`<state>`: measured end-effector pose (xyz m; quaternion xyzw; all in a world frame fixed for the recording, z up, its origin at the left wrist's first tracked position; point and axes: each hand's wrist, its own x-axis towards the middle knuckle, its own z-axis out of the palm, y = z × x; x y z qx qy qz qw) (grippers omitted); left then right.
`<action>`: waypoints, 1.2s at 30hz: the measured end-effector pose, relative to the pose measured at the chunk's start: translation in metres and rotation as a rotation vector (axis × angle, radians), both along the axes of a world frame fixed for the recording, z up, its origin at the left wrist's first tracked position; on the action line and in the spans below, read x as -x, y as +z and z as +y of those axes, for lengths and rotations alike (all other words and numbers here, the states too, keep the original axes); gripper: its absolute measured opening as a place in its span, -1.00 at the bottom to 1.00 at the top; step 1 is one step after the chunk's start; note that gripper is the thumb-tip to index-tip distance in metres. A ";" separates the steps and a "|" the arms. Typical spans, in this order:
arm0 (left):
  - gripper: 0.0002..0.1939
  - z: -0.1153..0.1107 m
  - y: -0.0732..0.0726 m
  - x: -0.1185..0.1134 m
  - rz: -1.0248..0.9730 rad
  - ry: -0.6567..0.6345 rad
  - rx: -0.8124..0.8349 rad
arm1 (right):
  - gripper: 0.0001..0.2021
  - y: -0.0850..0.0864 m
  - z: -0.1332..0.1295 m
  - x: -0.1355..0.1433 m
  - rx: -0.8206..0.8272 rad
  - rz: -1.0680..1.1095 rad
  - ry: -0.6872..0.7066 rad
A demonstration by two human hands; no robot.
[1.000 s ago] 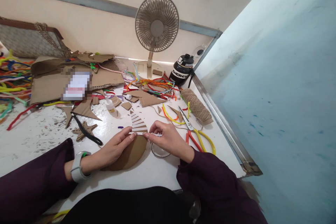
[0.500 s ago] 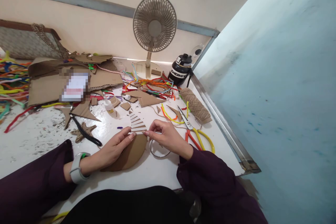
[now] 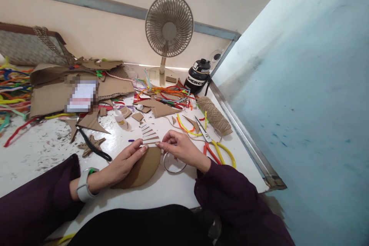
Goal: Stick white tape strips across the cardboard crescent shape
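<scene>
Light blue wall [image 3: 311, 123] rises to the right of a white worktop [image 3: 178, 194], with a fan [image 3: 169, 30] at the back. Between the person's two hands is a brown cardboard piece [image 3: 147, 167], its far part crossed by white stripes. The left hand [image 3: 125, 163] grips the cardboard's left edge; the right hand [image 3: 183, 150] pinches a white strip [image 3: 152, 144] at the opposite edge. Scissors [image 3: 210, 139] lie beside the right hand, near a twine roll [image 3: 215, 113]. A small bottle [image 3: 119, 118] stands beyond the left hand.

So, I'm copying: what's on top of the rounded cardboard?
The cardboard has white strips across its far part. The left hand partly covers its left side, the right hand its right edge. What they cover is hidden.
</scene>
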<state>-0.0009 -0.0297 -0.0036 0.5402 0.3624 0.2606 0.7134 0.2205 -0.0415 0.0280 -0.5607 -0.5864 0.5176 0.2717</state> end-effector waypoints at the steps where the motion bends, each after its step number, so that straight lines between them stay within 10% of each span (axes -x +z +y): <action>1: -0.54 0.000 -0.002 0.001 -0.006 0.029 0.033 | -0.63 0.000 0.001 -0.001 0.011 0.021 0.011; 8: -0.68 -0.003 -0.005 -0.002 -0.184 0.107 0.248 | -0.58 0.008 0.008 -0.005 0.142 0.223 0.193; 36: -0.71 0.005 0.003 0.000 -0.129 -0.128 0.204 | -0.58 0.001 0.008 -0.006 0.257 0.315 0.249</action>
